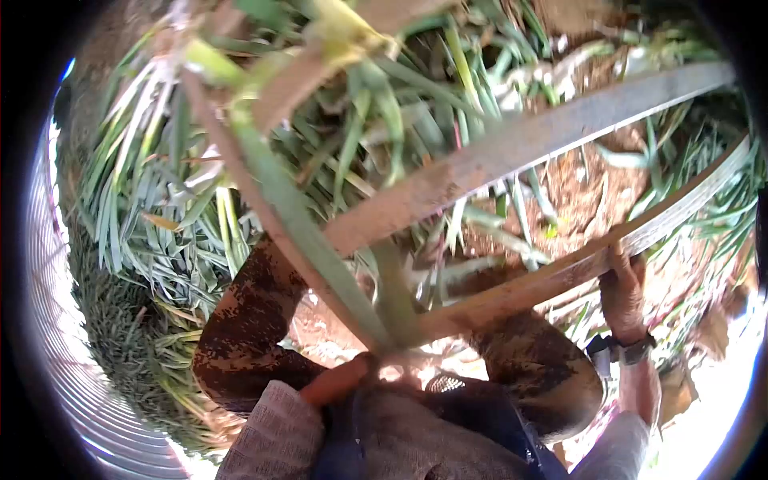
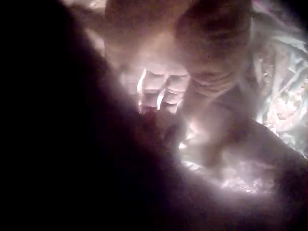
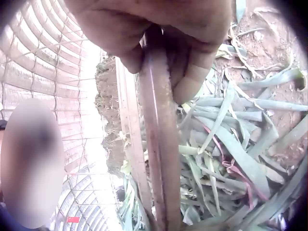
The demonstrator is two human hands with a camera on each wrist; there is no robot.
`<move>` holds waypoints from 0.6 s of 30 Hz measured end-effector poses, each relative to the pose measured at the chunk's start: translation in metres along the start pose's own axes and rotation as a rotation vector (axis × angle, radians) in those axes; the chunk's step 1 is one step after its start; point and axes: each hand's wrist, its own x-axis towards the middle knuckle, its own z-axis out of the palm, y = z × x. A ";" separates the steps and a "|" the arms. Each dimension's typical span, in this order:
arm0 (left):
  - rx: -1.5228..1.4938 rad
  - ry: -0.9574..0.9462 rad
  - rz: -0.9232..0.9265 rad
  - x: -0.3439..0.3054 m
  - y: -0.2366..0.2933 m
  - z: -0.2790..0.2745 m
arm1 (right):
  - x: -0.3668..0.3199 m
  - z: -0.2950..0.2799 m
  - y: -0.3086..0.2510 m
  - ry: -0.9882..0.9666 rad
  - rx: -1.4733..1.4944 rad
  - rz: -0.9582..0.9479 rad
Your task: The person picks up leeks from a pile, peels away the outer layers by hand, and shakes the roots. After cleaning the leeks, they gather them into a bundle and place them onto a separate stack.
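In the head view my right hand (image 1: 622,294) grips a long, flat, brown wood-like strip (image 1: 528,292) near its far right part. The right wrist view shows the fingers and thumb of that hand (image 3: 159,29) curled round the strip (image 3: 162,144). A second long strip (image 1: 512,156) runs above it, paler toward the right. My left hand (image 1: 340,382) is low in the middle, close to where the strips meet, its fingertips hidden. A long green leaf (image 1: 300,228) crosses there. Dark blur covers much of the left wrist view, so I cannot tell what the left hand (image 2: 163,89) holds.
Cut green leaves (image 1: 172,232) lie heaped at the left and beneath the strips. Reddish soil (image 1: 596,192) shows between them. My knees, in stained brown trousers (image 1: 256,320), flank the strips' near ends. A ribbed wall (image 3: 48,62) and a blurred person (image 3: 32,163) appear in the right wrist view.
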 end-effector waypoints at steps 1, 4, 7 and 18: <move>0.005 0.043 0.019 0.003 -0.004 0.002 | 0.004 0.001 -0.002 -0.035 -0.033 0.003; 0.021 0.154 0.080 0.012 -0.011 0.007 | -0.001 0.006 -0.005 -0.009 -0.058 -0.105; 0.021 0.285 0.153 0.012 -0.023 0.000 | 0.021 -0.018 0.005 -0.186 -0.141 -0.097; 0.175 0.273 0.505 -0.186 0.021 -0.030 | -0.087 0.039 -0.057 -0.300 -0.837 -0.110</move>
